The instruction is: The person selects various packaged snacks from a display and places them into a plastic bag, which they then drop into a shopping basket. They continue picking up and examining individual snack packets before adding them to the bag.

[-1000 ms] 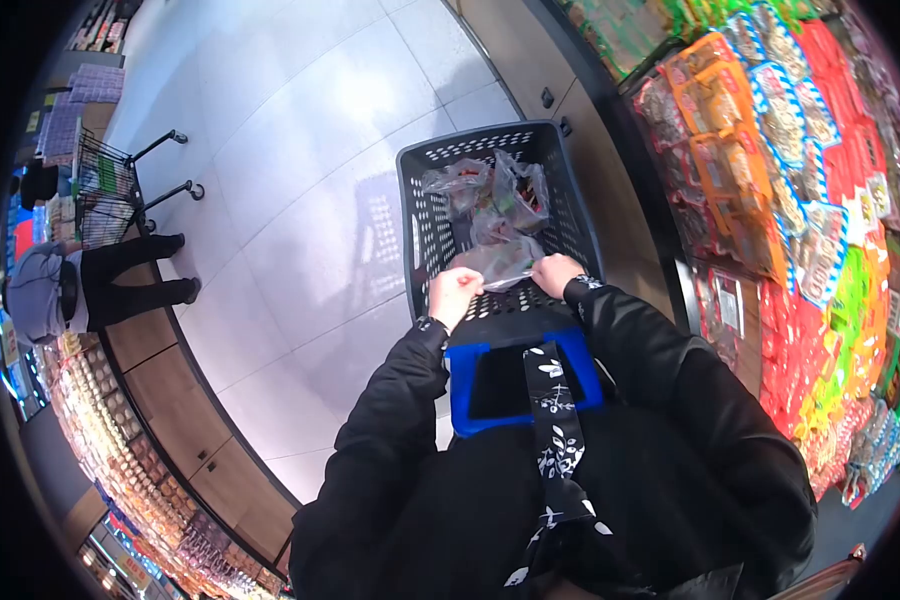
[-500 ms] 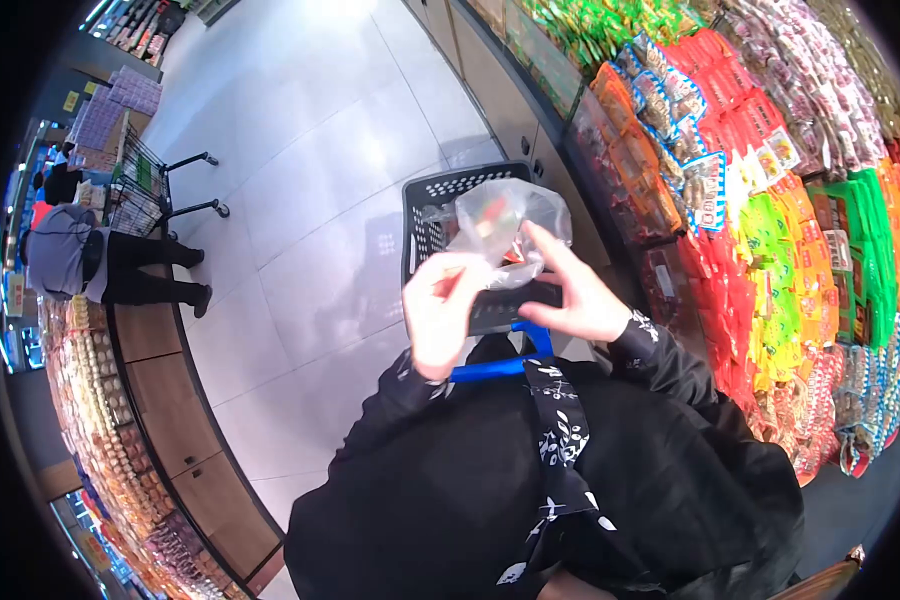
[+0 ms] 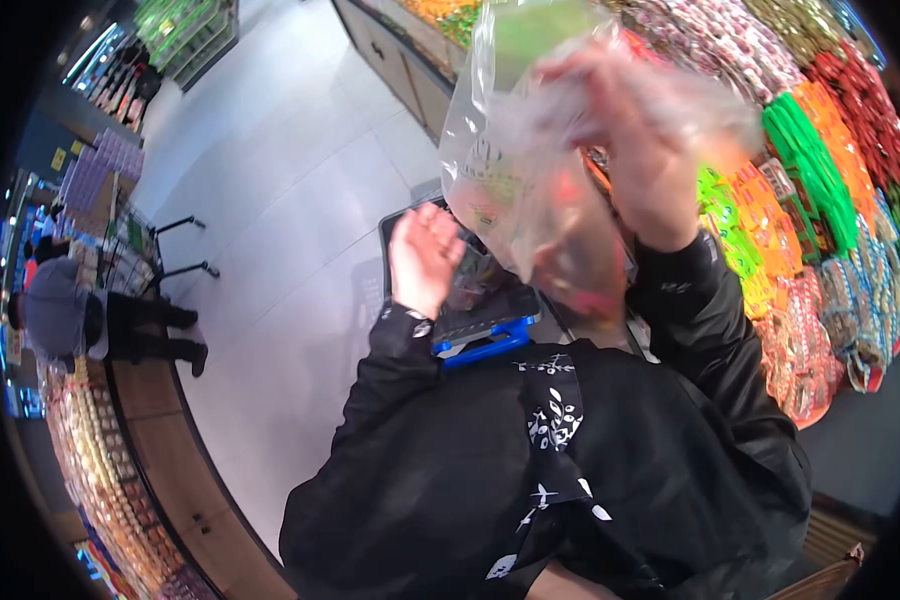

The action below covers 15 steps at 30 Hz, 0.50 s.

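Note:
My right hand [image 3: 642, 150] is raised high in front of the shelves and grips a clear plastic bag [image 3: 530, 190] that holds some colourful snack packets. The bag hangs down over the view and blurs. My left hand [image 3: 425, 255] is lower, beside the bag's bottom edge, fingers loosely curled and holding nothing that I can make out. Below both hands stands the black shopping basket [image 3: 410, 222] with its blue handle [image 3: 482, 345], mostly hidden behind the bag and my arms.
Shelves of bright snack packets [image 3: 820, 220] fill the right side. Another person [image 3: 80, 315] bends by a wire cart [image 3: 130, 240] at the left. A curved display counter [image 3: 140, 450] runs along the lower left; pale tiled floor [image 3: 270, 200] lies between.
My right hand has lifted the plastic bag from just above the basket up to head height. My left hand has let go of the bag and stayed lower. The view has tilted up.

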### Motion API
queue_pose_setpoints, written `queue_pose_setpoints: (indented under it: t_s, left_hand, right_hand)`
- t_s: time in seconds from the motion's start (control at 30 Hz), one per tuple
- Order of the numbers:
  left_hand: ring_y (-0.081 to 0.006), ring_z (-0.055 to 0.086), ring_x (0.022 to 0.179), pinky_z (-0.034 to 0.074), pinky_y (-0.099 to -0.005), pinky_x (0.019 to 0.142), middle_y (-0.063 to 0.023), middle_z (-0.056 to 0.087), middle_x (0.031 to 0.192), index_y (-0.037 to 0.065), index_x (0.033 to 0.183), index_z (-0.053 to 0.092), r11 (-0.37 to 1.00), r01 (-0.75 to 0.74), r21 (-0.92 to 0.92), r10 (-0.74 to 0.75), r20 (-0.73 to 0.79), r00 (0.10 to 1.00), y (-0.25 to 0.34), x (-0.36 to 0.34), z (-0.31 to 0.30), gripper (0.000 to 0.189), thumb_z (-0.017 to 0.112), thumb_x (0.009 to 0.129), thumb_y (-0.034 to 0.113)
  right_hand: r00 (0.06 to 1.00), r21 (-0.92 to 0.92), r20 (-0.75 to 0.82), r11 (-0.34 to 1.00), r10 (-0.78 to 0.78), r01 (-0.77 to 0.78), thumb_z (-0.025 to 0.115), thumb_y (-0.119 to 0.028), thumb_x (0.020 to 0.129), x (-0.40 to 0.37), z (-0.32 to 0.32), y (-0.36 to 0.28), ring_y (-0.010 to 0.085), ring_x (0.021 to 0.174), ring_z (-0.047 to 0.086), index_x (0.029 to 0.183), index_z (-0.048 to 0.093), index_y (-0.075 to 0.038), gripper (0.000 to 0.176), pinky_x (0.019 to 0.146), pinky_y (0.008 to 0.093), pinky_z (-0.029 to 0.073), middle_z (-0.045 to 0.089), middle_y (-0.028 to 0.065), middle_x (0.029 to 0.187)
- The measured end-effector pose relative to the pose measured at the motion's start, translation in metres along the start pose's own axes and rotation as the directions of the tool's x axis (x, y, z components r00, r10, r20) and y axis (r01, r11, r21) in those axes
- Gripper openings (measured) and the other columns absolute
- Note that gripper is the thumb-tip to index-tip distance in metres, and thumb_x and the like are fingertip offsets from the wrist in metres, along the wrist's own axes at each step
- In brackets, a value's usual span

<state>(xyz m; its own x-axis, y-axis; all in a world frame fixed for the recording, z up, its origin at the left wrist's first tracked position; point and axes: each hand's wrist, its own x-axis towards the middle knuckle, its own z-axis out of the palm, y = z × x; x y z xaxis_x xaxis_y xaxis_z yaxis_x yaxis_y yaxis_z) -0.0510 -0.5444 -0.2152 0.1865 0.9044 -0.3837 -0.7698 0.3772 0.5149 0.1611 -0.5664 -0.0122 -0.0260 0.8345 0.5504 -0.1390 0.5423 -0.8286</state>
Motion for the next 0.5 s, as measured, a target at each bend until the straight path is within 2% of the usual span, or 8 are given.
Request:
queue_pose_setpoints:
  t_s: [0.03, 0.07, 0.1, 0.17, 0.23, 0.3, 0.4, 0.5]
  left_hand:
    - [-0.0164, 0.05, 0.103, 0.034, -0.0389, 0.089, -0.0024, 0.055, 0.117, 0.014, 0.12, 0.049, 0.984, 0.138, 0.114, -0.134, -0.039, 0.99, -0.017, 0.001, 0.014, 0.05, 0.038, 0.089, 0.051]
    - [-0.0218, 0.047, 0.113, 0.032, -0.0433, 0.095, -0.0057, 0.051, 0.125, 0.014, 0.128, 0.044, 0.974, 0.218, 0.066, -0.222, 0.057, 0.973, -0.032, 0.003, 0.023, 0.054, 0.037, 0.089, 0.052]
    - [-0.0252, 0.044, 0.118, 0.03, -0.0486, 0.099, -0.0059, 0.047, 0.13, 0.014, 0.133, 0.039, 0.948, 0.312, -0.067, -0.267, 0.369, 0.89, -0.048, 0.007, 0.028, 0.059, 0.037, 0.089, 0.054]
    - [-0.0275, 0.04, 0.123, 0.029, -0.0521, 0.101, -0.005, 0.043, 0.134, 0.015, 0.136, 0.035, 0.971, 0.212, -0.109, -0.129, 0.504, 0.854, -0.059, 0.0, 0.071, 0.068, 0.035, 0.087, 0.061]
    - [-0.0293, 0.046, 0.115, 0.033, -0.051, 0.097, -0.011, 0.046, 0.13, 0.009, 0.132, 0.039, 0.987, 0.094, -0.131, -0.007, 0.548, 0.836, -0.058, 0.012, 0.091, 0.068, 0.037, 0.087, 0.059]
    - [-0.03, 0.046, 0.116, 0.033, -0.0515, 0.097, -0.0111, 0.046, 0.13, 0.01, 0.132, 0.04, 0.976, 0.104, -0.189, 0.034, 0.61, 0.791, -0.051, 0.011, 0.105, 0.07, 0.036, 0.085, 0.062]
    - [-0.0278, 0.04, 0.123, 0.024, -0.0529, 0.105, -0.0051, 0.045, 0.132, 0.013, 0.133, 0.04, 0.87, 0.345, -0.352, -0.008, 0.689, 0.724, -0.01, -0.031, 0.138, 0.08, 0.031, 0.08, 0.073]
    - [-0.0263, 0.037, 0.125, 0.017, -0.0515, 0.107, -0.005, 0.043, 0.134, 0.011, 0.134, 0.038, 0.818, 0.482, -0.312, 0.047, 0.873, 0.485, -0.001, -0.036, 0.127, 0.086, 0.032, 0.078, 0.076]
  right_hand:
    - [0.999, -0.042, 0.021, 0.999, -0.026, 0.027, 0.04, -0.024, 0.097, 0.006, -0.001, -0.016, 0.0098, 0.081, 0.061, 0.109, 0.058, -0.001, 0.031, 0.067, 0.0192, 0.046, 0.062, 0.0056, 0.105]
    - [0.999, -0.127, -0.009, 0.991, -0.036, 0.035, 0.04, -0.024, 0.097, 0.012, -0.004, -0.028, 0.0095, 0.083, 0.061, 0.109, 0.057, 0.0, 0.031, 0.068, 0.0197, 0.046, 0.061, 0.0066, 0.105]
    - [0.998, -0.212, -0.039, 0.977, -0.046, 0.037, 0.041, -0.023, 0.097, 0.019, -0.007, -0.04, 0.0092, 0.084, 0.061, 0.11, 0.057, 0.001, 0.031, 0.07, 0.0202, 0.046, 0.061, 0.0076, 0.106]
    - [0.992, -0.334, -0.088, 0.941, -0.09, 0.056, 0.041, -0.022, 0.097, 0.028, -0.011, -0.058, 0.0096, 0.084, 0.061, 0.109, 0.057, 0.0, 0.031, 0.07, 0.0207, 0.046, 0.061, 0.0076, 0.106]
    - [0.978, -0.408, -0.139, 0.909, -0.155, 0.086, 0.041, -0.022, 0.096, 0.038, -0.012, -0.07, 0.01, 0.085, 0.06, 0.109, 0.057, 0.0, 0.03, 0.071, 0.0212, 0.046, 0.061, 0.0077, 0.106]
    - [0.957, -0.466, -0.178, 0.876, -0.23, 0.124, 0.041, -0.021, 0.096, 0.049, -0.015, -0.077, 0.0105, 0.085, 0.06, 0.108, 0.057, 0.0, 0.03, 0.071, 0.0218, 0.046, 0.061, 0.0077, 0.105]
    - [0.927, -0.522, -0.209, 0.837, -0.313, 0.165, 0.042, -0.02, 0.096, 0.061, -0.021, -0.082, 0.0111, 0.086, 0.06, 0.108, 0.057, 0.0, 0.029, 0.072, 0.0225, 0.046, 0.061, 0.0078, 0.105]
    - [0.916, -0.571, -0.223, 0.806, -0.334, 0.155, 0.042, -0.02, 0.095, 0.058, -0.028, -0.086, 0.0117, 0.086, 0.06, 0.107, 0.058, 0.0, 0.028, 0.073, 0.0233, 0.046, 0.061, 0.0078, 0.104]
